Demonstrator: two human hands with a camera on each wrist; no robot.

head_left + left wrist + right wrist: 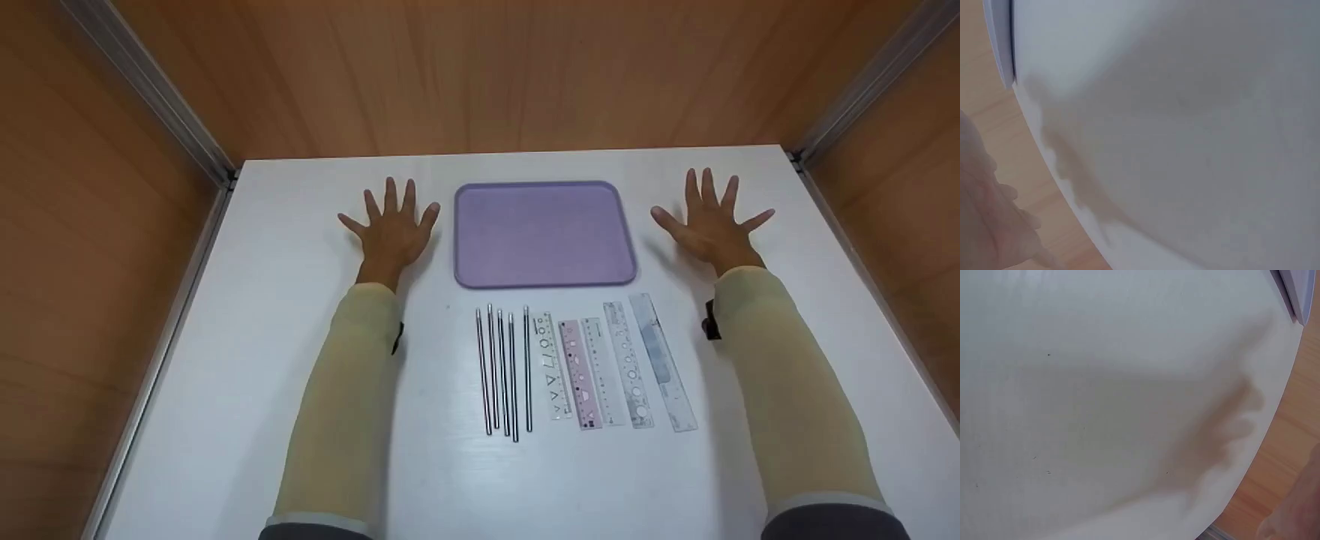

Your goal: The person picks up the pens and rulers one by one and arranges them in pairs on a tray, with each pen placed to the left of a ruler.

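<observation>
A lilac tray lies flat at the middle of the white table, with nothing on it. My left hand rests palm down on the table left of the tray, fingers spread. My right hand lies the same way right of the tray. Both hold nothing. Nearer to me, several thin metal rods lie side by side, and several plastic rulers lie in a row right of them. In the wrist views only blurred table surface, a bit of the left hand and the tray's corner show.
Wooden walls with metal corner posts close in the table on the far side and both flanks. Pale yellow sleeves cover both forearms, with a dark strap at each wrist.
</observation>
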